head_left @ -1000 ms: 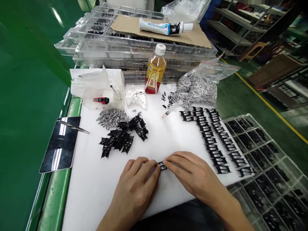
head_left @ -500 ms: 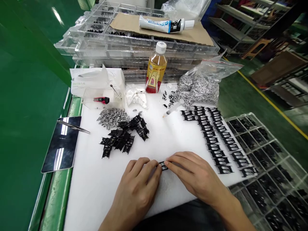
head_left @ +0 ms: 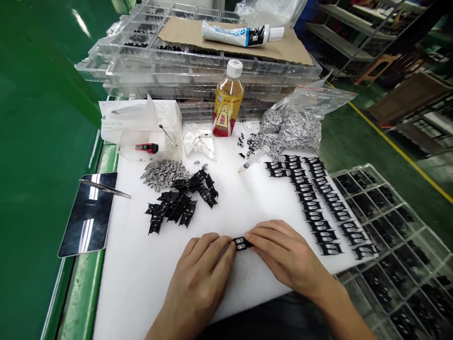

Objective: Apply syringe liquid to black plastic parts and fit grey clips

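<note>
My left hand (head_left: 200, 278) and my right hand (head_left: 286, 255) lie close together on a white foam sheet (head_left: 148, 274). Between their fingertips they hold a small black plastic part with silver inserts (head_left: 242, 243). To the upper left lies a heap of similar black parts (head_left: 177, 203), beside a pile of small grey metal pieces (head_left: 163, 174). Rows of black parts (head_left: 313, 203) are lined up on the sheet to the right of my right hand. A syringe (head_left: 254, 159) lies above them, away from both hands.
A clear tray (head_left: 385, 245) of black parts sits at the right. Behind stand a tea bottle (head_left: 228, 101), a bag of grey pieces (head_left: 293, 127) and stacked clear trays (head_left: 198, 71). Tweezers (head_left: 104, 188) rest on a dark tablet (head_left: 88, 217) at the left.
Both hands have turned the small black part slightly, and its silver inserts show more clearly. The camera has shifted a little; the other objects have not moved.
</note>
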Motion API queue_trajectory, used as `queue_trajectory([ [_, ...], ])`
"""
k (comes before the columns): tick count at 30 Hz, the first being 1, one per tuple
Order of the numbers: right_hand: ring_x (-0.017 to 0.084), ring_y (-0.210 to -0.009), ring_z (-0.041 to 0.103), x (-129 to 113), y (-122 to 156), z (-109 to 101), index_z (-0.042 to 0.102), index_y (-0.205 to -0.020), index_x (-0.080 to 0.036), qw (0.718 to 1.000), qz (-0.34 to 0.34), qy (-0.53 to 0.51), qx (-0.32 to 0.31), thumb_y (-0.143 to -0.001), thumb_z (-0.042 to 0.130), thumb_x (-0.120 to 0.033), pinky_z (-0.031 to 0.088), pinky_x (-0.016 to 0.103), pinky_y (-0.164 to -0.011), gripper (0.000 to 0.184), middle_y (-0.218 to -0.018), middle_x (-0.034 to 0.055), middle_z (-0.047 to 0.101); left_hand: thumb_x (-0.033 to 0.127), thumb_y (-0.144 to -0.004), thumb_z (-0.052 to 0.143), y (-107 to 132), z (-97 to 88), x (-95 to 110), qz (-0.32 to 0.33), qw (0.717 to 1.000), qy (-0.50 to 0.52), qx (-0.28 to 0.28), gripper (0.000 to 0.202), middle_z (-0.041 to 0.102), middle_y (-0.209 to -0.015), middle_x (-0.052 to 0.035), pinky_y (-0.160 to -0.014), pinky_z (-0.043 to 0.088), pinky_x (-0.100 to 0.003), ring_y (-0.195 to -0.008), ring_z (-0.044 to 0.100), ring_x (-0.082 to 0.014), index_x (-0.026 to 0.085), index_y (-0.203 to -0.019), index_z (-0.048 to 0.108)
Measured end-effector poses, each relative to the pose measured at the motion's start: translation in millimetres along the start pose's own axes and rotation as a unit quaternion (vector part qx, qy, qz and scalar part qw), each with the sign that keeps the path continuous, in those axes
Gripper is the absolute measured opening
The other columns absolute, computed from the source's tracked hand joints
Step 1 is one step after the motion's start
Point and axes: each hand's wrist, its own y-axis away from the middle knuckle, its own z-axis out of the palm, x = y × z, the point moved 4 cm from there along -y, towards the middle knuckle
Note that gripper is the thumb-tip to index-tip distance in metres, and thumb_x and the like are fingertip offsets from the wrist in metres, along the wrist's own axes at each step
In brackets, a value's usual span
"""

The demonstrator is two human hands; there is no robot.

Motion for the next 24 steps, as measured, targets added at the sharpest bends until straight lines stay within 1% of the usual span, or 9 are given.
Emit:
queue_trajectory([
  [3, 0.022, -0.113, 0.064, 6, 2, 1, 0.065, -0.137, -0.017, 0.999, 0.015, -0.031, 0.016, -0.096, 0.069, -0.004, 0.058, 0.042, -0.098, 0.043, -0.119, 0.0087, 0.076, -0.001, -0.100, 0.056, 0, -1.5, -5, -0.037, 0.999, 0.035, 0.017, 0.029, 0.068, -0.128, -0.0165, -0.094, 0.054, -0.042, -0.113, 0.057, -0.0274, 0.008, -0.125, 0.068],
  [6, 0.021, -0.113, 0.064, 9, 2, 2, 0.065, -0.136, -0.018, 0.999, 0.026, -0.045, 0.015, -0.097, 0.069, -0.005, 0.057, 0.041, -0.098, 0.042, -0.120, 0.0080, 0.075, 0.000, -0.100, 0.059, -2, -0.9, -7, -0.061, 0.996, 0.055, 0.018, 0.028, 0.069, -0.121, -0.0130, -0.090, 0.055, -0.038, -0.105, 0.058, -0.0234, 0.011, -0.124, 0.068],
  [12, 0.020, -0.110, 0.065, 8, -3, 2, 0.064, -0.135, -0.020, 0.997, 0.052, -0.063, 0.010, -0.099, 0.068, -0.008, 0.057, 0.040, -0.098, 0.039, -0.117, 0.0061, 0.076, 0.004, -0.101, 0.060, -6, 0.6, -10, -0.080, 0.995, 0.054, 0.019, 0.025, 0.069, -0.115, -0.0110, -0.085, 0.054, -0.037, -0.100, 0.058, -0.0223, 0.013, -0.123, 0.068],
  [17, 0.019, -0.107, 0.067, 8, -9, -2, 0.065, -0.131, -0.021, 0.996, 0.068, -0.065, 0.002, -0.101, 0.066, -0.012, 0.057, 0.039, -0.096, 0.031, -0.114, 0.0058, 0.075, 0.005, -0.102, 0.059, -8, 0.5, -10, -0.091, 0.994, 0.051, 0.016, 0.022, 0.069, -0.112, -0.0101, -0.082, 0.052, -0.036, -0.098, 0.058, -0.0216, 0.013, -0.120, 0.069],
  [20, 0.020, -0.107, 0.067, 6, -11, -4, 0.064, -0.132, -0.020, 0.997, 0.065, -0.052, -0.005, -0.101, 0.065, -0.014, 0.059, 0.039, -0.094, 0.031, -0.116, 0.0075, 0.074, 0.006, -0.102, 0.060, -7, 0.4, -10, -0.090, 0.995, 0.049, 0.013, 0.022, 0.070, -0.113, -0.0100, -0.083, 0.053, -0.036, -0.099, 0.058, -0.0212, 0.014, -0.120, 0.069],
  [22, 0.021, -0.107, 0.067, 4, -9, -3, 0.064, -0.133, -0.019, 0.998, 0.052, -0.035, -0.010, -0.100, 0.065, -0.011, 0.059, 0.040, -0.093, 0.034, -0.119, 0.0094, 0.073, 0.006, -0.103, 0.060, -5, 0.0, -10, -0.075, 0.996, 0.048, 0.011, 0.023, 0.071, -0.118, -0.0097, -0.087, 0.053, -0.036, -0.103, 0.059, -0.0215, 0.014, -0.122, 0.069],
  [24, 0.022, -0.109, 0.067, 2, -6, -2, 0.065, -0.133, -0.018, 0.999, 0.030, -0.014, -0.001, -0.099, 0.064, -0.005, 0.060, 0.041, -0.093, 0.037, -0.121, 0.0114, 0.072, 0.005, -0.104, 0.057, -2, -0.7, -9, -0.054, 0.997, 0.046, 0.009, 0.024, 0.072, -0.123, -0.0096, -0.089, 0.053, -0.037, -0.107, 0.059, -0.0223, 0.015, -0.122, 0.069],
])
